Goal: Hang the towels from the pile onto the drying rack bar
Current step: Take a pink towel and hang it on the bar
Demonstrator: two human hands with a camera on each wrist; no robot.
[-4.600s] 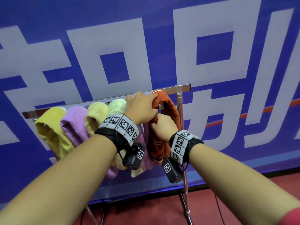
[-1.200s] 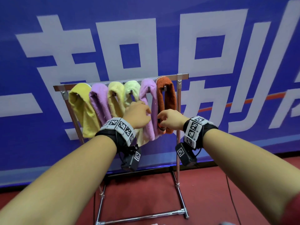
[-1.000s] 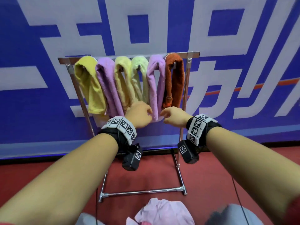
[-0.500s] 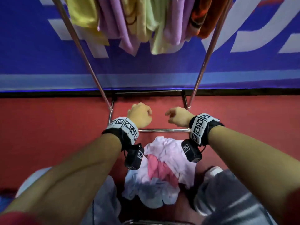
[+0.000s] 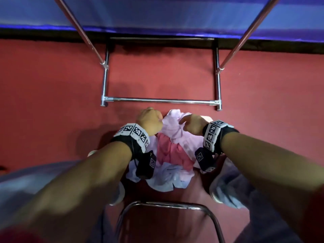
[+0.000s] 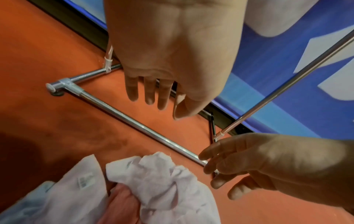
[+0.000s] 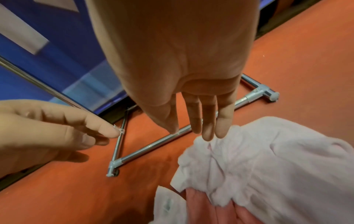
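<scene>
Nearest to us, a curved metal tube (image 5: 163,205) and our grey-clad knees (image 5: 233,188) frame the pile of towels (image 5: 168,155) on the red floor (image 5: 52,95). The pile shows a pink towel (image 5: 171,151) in the middle, a pale blue one (image 5: 168,179) toward us and a white towel (image 5: 172,125) on the far side.

Our right hand (image 5: 192,124) hovers over the white towel with fingers straight and loosely spread, holding nothing; in the right wrist view the fingertips (image 7: 207,133) sit just at the towel's crumpled edge (image 7: 249,159), though we cannot tell whether they touch. Our left hand (image 5: 150,121) hangs just beside the pile's left edge, fingers relaxed and empty.

A small sewn label (image 6: 85,180) on one white fold is too blurred to read.

Beyond the hands lies the drying rack's chrome base bar (image 5: 160,100), then its slanting uprights (image 5: 245,35) and the blue banner (image 5: 157,13).
</scene>
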